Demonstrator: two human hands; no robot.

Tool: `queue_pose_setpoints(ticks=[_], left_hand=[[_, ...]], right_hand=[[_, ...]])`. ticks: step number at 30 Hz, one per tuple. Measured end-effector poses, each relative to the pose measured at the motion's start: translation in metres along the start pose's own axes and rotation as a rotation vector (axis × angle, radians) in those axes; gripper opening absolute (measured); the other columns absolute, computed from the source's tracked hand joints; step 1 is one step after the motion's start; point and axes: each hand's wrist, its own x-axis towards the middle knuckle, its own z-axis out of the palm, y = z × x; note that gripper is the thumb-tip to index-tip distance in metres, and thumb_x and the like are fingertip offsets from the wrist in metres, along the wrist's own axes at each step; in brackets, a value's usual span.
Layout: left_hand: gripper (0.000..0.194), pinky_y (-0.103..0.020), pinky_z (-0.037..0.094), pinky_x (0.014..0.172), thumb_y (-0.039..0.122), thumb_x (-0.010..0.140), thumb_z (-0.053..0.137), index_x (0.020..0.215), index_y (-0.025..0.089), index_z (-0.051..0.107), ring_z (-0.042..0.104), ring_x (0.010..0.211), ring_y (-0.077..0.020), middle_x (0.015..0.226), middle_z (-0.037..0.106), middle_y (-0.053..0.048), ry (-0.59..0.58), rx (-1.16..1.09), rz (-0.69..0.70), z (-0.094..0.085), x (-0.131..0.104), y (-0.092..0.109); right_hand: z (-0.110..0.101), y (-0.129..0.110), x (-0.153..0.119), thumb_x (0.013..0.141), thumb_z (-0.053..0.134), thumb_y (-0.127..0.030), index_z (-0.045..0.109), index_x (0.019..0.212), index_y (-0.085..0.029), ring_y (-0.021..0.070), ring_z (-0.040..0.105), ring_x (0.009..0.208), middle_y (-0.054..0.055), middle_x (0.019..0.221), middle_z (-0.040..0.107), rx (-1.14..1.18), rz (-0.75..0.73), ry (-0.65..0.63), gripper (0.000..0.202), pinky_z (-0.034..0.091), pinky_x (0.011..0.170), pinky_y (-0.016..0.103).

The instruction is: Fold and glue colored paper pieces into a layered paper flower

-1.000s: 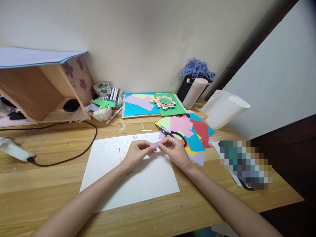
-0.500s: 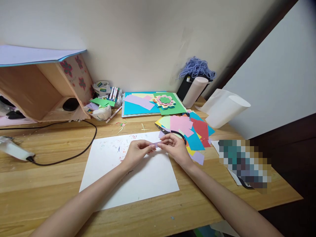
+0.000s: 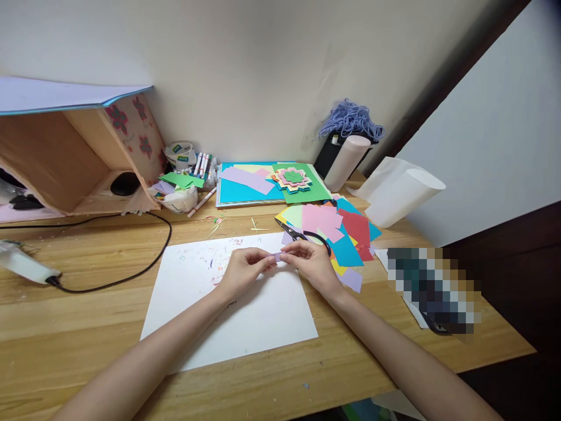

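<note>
Lilac paper slip [image 3: 277,257], pinched in near-closed left hand [image 3: 242,270] and right hand [image 3: 314,266], scissors [image 3: 297,234] at 1 o'clock, could be torn by uneven pull.

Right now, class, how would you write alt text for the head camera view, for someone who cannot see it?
The left hand and right hand pinch a small purple paper piece above a marked white sheet. Black-handled scissors lie on coloured paper scraps beyond, and a layered paper flower sits on green paper.

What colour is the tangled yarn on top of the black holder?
Periwinkle blue; the tangled yarn shows best in the head view.
</note>
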Motion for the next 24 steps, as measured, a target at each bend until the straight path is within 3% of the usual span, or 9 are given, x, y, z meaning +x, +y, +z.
queue_pose_setpoints(ticks=[6,13,24], left_hand=[[0.029,-0.026,0.047,0.059,0.043,0.072,0.059,0.07,0.014,0.064,0.059,0.06,-0.0147,0.067,0.066,-0.005,-0.009,0.036,0.035,0.0005,0.0001,-0.0005],[0.029,-0.023,0.039,0.053,0.041,0.078,0.051,0.073,0.015,0.064,0.053,0.057,-0.0124,0.067,0.064,-0.003,-0.002,0.29,0.162,0.0011,-0.0027,-0.0012],[0.027,-0.025,0.038,0.062,0.038,0.081,0.051,0.072,0.019,0.067,0.055,0.065,-0.0144,0.071,0.064,-0.004,0.073,0.444,0.281,0.0017,-0.003,-0.001]], right_hand=[[0.0011,0.0,-0.0007,0.064,0.07,-0.036,0.066,0.077,-0.018,0.0188,0.063,0.076,0.005,0.079,0.067,-0.022,0.001,-0.014,0.023,0.05,0.071,0.031],[0.0032,-0.0051,-0.0058,0.068,0.067,-0.033,0.065,0.075,-0.019,0.0175,0.062,0.075,0.003,0.077,0.067,-0.066,-0.023,-0.044,0.016,0.049,0.07,0.03],[0.0032,-0.0026,-0.0063,0.071,0.065,-0.031,0.065,0.076,-0.02,0.0171,0.062,0.075,0.002,0.078,0.067,-0.141,-0.091,-0.035,0.012,0.048,0.069,0.028]])
